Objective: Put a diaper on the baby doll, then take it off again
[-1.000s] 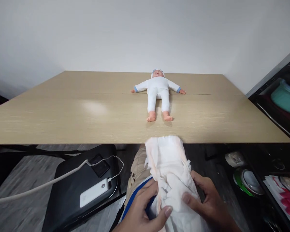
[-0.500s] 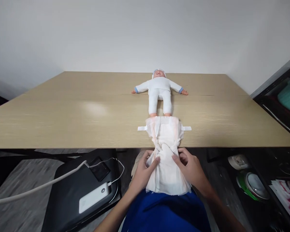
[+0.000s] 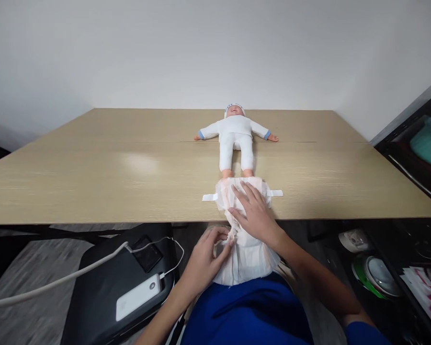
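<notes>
An unfolded white diaper (image 3: pixel 249 263) lies partly on the table's front edge, its near half hanging toward my lap. Its two side tabs stick out left and right on the tabletop. My left hand (image 3: pixel 210 251) pinches the diaper's left edge just below the table. My right hand (image 3: pixel 255 211) rests on the diaper's far half with fingers spread, covering part of it. Beyond the diaper, a baby doll (image 3: pixel 236 136) in white clothes and a patterned cap lies on its back, arms stretched out, feet at the diaper's far edge.
The doll lies on a wooden table (image 3: pixel 93 177) against a white wall. To my lower left, a black padded seat (image 3: pixel 96 287) bears a white power bank (image 3: pixel 138 297) with a cable and a dark flat device (image 3: pixel 147 254). Dark shelves with several items stand at the right.
My right hand has let go of the diaper's right edge and moved forward onto its far half. My left hand still holds the left edge.
</notes>
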The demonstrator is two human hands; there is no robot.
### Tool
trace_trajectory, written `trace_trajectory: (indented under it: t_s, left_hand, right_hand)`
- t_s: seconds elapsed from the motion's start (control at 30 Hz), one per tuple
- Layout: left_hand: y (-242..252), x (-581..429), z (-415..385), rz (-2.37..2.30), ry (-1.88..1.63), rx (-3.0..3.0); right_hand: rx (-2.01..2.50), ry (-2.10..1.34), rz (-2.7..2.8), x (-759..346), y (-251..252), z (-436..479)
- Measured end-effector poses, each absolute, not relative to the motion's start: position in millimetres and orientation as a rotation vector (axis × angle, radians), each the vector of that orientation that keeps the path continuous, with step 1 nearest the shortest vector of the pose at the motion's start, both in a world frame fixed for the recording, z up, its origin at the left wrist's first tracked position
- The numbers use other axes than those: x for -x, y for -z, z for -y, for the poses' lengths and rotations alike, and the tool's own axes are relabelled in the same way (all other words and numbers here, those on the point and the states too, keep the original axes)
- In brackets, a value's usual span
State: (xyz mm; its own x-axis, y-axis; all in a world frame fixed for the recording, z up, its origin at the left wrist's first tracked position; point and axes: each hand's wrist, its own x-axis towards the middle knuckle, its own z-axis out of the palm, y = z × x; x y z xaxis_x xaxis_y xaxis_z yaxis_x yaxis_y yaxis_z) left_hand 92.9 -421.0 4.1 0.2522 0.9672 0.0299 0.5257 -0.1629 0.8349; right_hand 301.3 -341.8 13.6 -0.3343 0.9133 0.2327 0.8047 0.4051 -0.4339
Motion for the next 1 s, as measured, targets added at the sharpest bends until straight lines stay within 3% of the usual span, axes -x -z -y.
trace_trajectory:
  t_s: [0.23, 0.47, 0.6, 1.0]
  left_hand:
    - [-38.8, -47.3, 313.1, -1.357, -0.894, -2.565]
    - [-47.7, -91.5, 181.0, -0.975, -0.134, -3.176]
    - [-50.7, -114.2, 160.7, -0.649, -0.013, -3.238]
    - [-48.8, -131.4, 129.3, -0.383, -0.518, -2.966]
  right_hand:
    - [1.564, -0.325, 2.316, -295.4, 4.1, 338.0]
    - [1.557, -0.288, 2.295, -295.2, 6.6, 341.2]
    - [1.545, -0.267, 2.282, -294.8, 10.2, 342.7]
    - [1.548, -0.437, 2.35, -298.7, -0.6, 331.0]
